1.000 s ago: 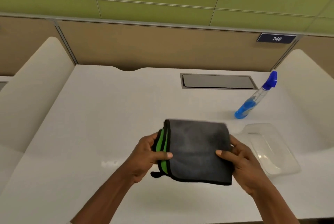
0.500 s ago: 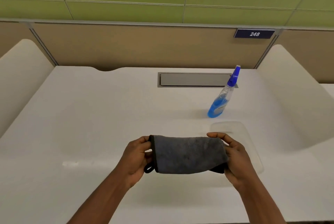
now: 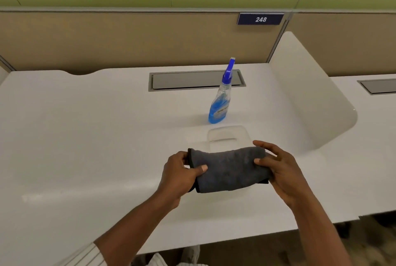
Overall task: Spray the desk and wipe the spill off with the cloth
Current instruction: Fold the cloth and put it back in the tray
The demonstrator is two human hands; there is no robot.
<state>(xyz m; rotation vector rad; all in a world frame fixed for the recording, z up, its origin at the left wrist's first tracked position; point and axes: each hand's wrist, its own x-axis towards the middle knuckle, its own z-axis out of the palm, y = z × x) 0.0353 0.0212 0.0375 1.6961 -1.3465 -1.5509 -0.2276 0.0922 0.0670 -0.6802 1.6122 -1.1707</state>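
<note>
Desk (image 3: 75, 137), a white glossy laminate top, runs bare across the left, and no spill shows plainly there, only a faint shiny streak near the left front edge. At centre the left hand (image 3: 182, 176) pinches the left end of the folded dark grey microfibre cloth (image 3: 228, 168), thumb on top; the right hand (image 3: 278, 170) clasps the right end, so the cloth hangs above the near desk. Behind it lies a clear plastic lid-like tray (image 3: 228, 135), and farther back stands the clear spray bottle of blue liquid with a blue trigger (image 3: 220, 102), untouched. With both hands occupied, spraying looks not yet done; wiping dry would likely smear. Reaching right over the tray could knock the tall, narrow bottle over.
</note>
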